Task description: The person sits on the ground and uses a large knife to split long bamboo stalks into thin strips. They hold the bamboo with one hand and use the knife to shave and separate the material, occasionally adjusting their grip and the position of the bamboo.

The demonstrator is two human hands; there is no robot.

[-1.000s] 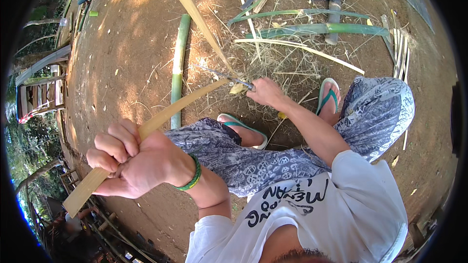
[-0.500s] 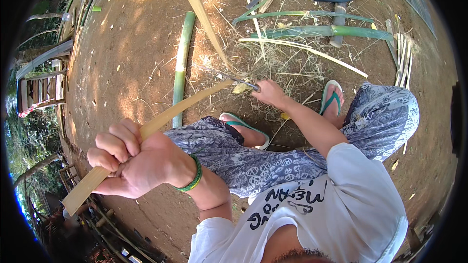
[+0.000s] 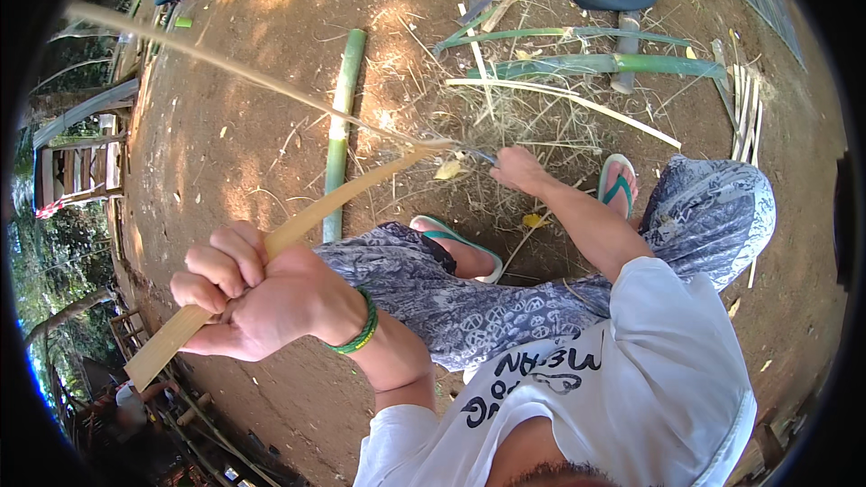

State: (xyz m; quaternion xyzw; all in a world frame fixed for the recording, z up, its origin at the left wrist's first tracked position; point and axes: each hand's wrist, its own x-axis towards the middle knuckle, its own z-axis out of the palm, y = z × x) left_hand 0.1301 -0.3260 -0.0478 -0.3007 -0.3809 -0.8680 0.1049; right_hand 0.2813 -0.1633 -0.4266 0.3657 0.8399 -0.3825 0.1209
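My left hand (image 3: 262,298) is closed around a flat, pale bamboo strip (image 3: 347,189), whose cut end sticks out past the fingers at lower left. The strip runs up to the middle, where it meets a second thin, blurred length (image 3: 253,77) slanting off to the upper left. At that meeting point lies the dark blade of a knife (image 3: 478,154), partly hidden. My right hand (image 3: 520,169) is wrapped round the knife's handle, just above the ground between my sandalled feet. Behind the strip a green bamboo pole (image 3: 343,126) lies on the soil.
Fibre shavings (image 3: 541,113) litter the ground beyond my right hand. Farther off lie green bamboo pieces (image 3: 577,64) and a dark ring-shaped thing (image 3: 622,2). Thin split strips (image 3: 747,113) lie at the right, and a wooden structure (image 3: 86,162) stands at the left.
The strip's far length has swung from the top middle to the upper left. My right hand with the knife has moved slightly right; my left hand keeps its grip.
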